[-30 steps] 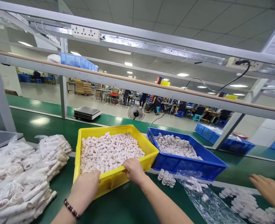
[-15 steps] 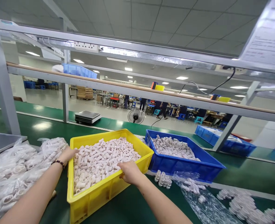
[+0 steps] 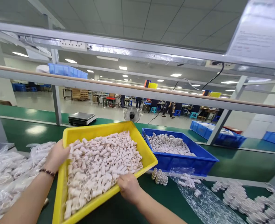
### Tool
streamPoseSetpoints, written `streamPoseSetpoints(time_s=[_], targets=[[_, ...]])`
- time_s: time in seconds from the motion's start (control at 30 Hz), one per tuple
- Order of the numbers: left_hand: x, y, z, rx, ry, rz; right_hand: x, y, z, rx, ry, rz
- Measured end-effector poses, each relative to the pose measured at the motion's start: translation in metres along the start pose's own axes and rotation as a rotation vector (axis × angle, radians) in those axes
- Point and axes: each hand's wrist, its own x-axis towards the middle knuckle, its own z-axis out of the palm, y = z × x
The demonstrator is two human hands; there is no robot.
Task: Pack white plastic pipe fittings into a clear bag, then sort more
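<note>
A yellow plastic bin (image 3: 142,146) full of small white pipe fittings (image 3: 102,161) is tilted towards me in front of my body. My left hand (image 3: 57,155), with a beaded bracelet at the wrist, grips its left rim, fingers partly hidden by the wall. On the near rim, right of the middle, my right hand (image 3: 129,186) is closed with the thumb inside. Just behind the bin's right corner stands a blue bin (image 3: 186,163) holding similar white fittings (image 3: 170,144).
Clear bags of white fittings (image 3: 9,177) lie at the left. On the right are a small group of fittings (image 3: 159,176), a plastic bag (image 3: 205,199) and a larger pile (image 3: 247,199). A scale (image 3: 81,118) and a fan (image 3: 132,115) stand beyond the shelf frame.
The yellow bin has been lifted and tipped towards me, its far side raised, with both hands still on it. Its fittings have slid towards the near side. The view has shifted slightly.
</note>
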Motion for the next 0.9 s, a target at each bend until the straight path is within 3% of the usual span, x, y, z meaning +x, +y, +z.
streamPoseSetpoints(time_s=[0.23, 0.47, 0.7, 0.9], targets=[[-0.007, 0.020, -0.008, -0.010, 0.077, 0.039, 0.004, 0.006, 0.019, -0.009, 0.228, -0.013], [0.003, 0.021, -0.007, 0.004, 0.118, 0.009, 0.020, 0.013, 0.026, -0.001, 0.257, -0.011], [0.003, 0.021, -0.006, -0.051, 0.206, 0.098, 0.019, 0.008, 0.037, -0.011, 0.324, 0.015], [0.018, 0.024, 0.001, -0.038, 0.208, 0.177, 0.026, 0.005, 0.044, -0.030, 0.348, 0.056]])
